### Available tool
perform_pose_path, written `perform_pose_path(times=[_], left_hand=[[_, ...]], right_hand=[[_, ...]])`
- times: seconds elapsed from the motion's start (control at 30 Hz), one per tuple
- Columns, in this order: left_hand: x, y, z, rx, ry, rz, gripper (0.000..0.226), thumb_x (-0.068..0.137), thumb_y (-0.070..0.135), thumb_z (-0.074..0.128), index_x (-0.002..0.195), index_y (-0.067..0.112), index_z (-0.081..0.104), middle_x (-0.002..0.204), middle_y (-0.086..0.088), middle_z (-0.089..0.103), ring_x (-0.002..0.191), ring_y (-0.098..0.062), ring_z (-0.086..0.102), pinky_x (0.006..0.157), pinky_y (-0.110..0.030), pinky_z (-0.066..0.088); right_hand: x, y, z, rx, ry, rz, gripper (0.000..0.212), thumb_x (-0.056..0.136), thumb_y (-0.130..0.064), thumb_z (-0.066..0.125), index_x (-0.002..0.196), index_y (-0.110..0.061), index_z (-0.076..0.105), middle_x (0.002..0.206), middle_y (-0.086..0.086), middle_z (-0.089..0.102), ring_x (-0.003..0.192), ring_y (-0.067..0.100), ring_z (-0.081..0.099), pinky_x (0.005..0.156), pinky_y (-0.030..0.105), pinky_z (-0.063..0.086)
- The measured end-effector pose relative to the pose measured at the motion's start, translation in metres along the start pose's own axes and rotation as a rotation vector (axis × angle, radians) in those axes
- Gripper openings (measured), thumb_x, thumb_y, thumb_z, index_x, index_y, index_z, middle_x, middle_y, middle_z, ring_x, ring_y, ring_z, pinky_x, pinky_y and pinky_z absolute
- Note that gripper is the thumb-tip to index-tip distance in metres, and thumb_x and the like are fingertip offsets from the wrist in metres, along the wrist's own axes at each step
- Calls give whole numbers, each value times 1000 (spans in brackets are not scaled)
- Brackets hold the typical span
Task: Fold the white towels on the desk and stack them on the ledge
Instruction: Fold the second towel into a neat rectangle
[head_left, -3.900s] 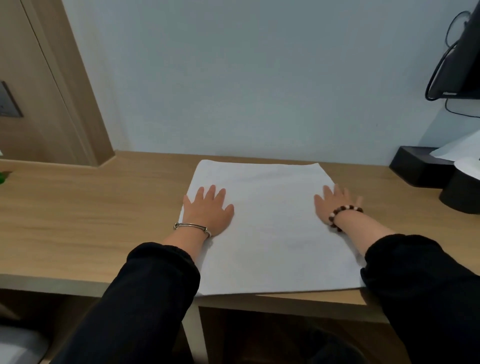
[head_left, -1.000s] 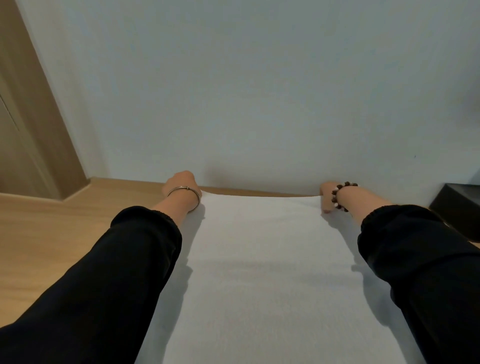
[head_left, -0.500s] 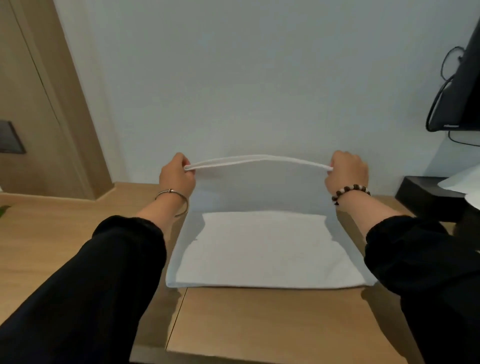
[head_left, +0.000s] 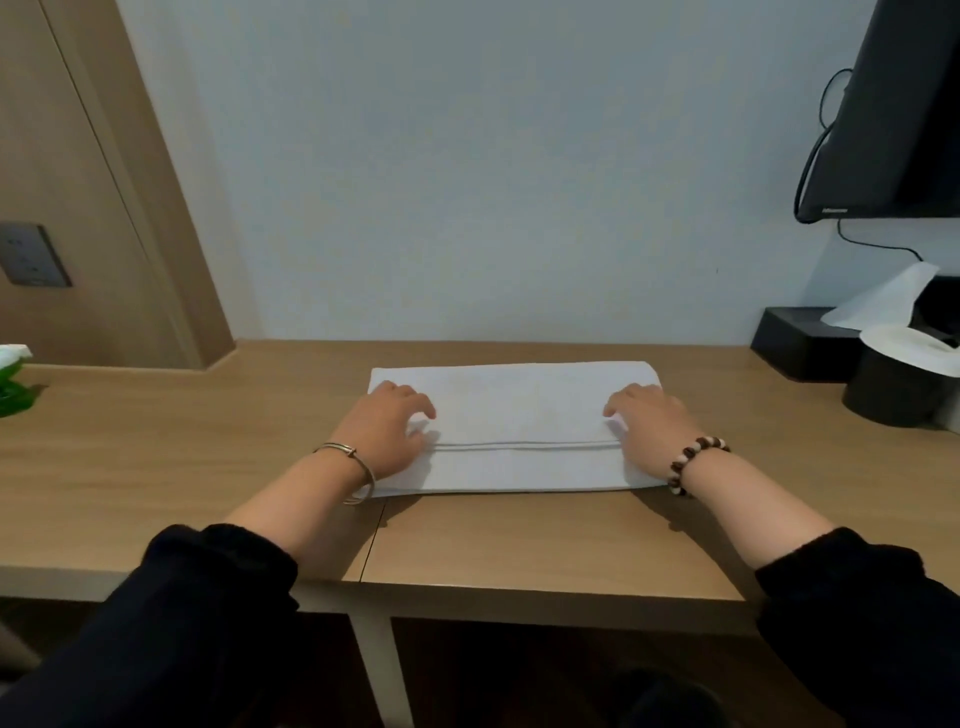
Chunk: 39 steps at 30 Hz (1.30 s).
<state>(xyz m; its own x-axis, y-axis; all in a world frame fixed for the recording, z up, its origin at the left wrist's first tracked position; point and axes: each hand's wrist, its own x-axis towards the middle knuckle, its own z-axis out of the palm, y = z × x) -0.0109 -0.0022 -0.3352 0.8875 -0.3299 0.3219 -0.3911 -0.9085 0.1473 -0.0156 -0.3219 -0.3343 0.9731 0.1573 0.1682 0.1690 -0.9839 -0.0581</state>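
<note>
**Two hands pinching one folded white towel (head_left: 519, 405) on the desk (head_left: 156, 441)**

The white towel is lying flat in the middle of the desk, nearer the desk's back edge than its front, with a folded-over edge running across it. The left hand (head_left: 387, 428) is curling over the towel's left end, fingers and thumb pinching that edge. The right hand (head_left: 647, 423) is doing likewise at the right end. A black tissue box (head_left: 800, 338) and a black round holder (head_left: 893, 400) are sitting at the desk's back right corner.
</note>
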Motion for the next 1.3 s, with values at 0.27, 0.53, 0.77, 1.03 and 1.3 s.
perform_pose_path(times=[0.27,0.53,0.77,1.03,1.3], left_hand=[[15,36,21,1,-65,-108,18,87,37,61,102,31,69,107,10,65,100,-13,58,79,-24,42],[14,35,25,55,-53,-108,21,90,38,59,106,29,69,110,8,67,103,-15,59,84,-25,43],[18,40,25,78,-62,-114,15,90,30,59,100,26,70,107,6,67,98,-17,59,79,-25,41],[16,39,14,22,-72,-57,14,82,13,57,83,18,69,94,3,67,91,-20,59,75,-25,46],[13,46,14,461,-197,237,22,85,-1,44,94,15,56,102,-2,55,97,-22,52,63,-29,35]], right_hand=[[12,-27,7,106,-56,-181,24,95,-26,51,113,-20,65,112,-4,59,103,16,55,80,21,36],[15,-37,-4,-264,-49,-297,21,91,-12,38,80,-12,56,78,3,59,69,23,51,59,27,33],[-1,-29,10,-188,56,-307,23,95,-16,38,75,-17,48,80,-3,50,72,17,46,62,26,34],[0,-27,17,-173,65,-317,27,97,-18,38,90,-10,62,96,1,60,87,20,54,66,27,41],[-4,-29,23,-217,79,-296,21,97,-15,39,92,-11,59,96,2,57,89,20,53,62,27,36]])
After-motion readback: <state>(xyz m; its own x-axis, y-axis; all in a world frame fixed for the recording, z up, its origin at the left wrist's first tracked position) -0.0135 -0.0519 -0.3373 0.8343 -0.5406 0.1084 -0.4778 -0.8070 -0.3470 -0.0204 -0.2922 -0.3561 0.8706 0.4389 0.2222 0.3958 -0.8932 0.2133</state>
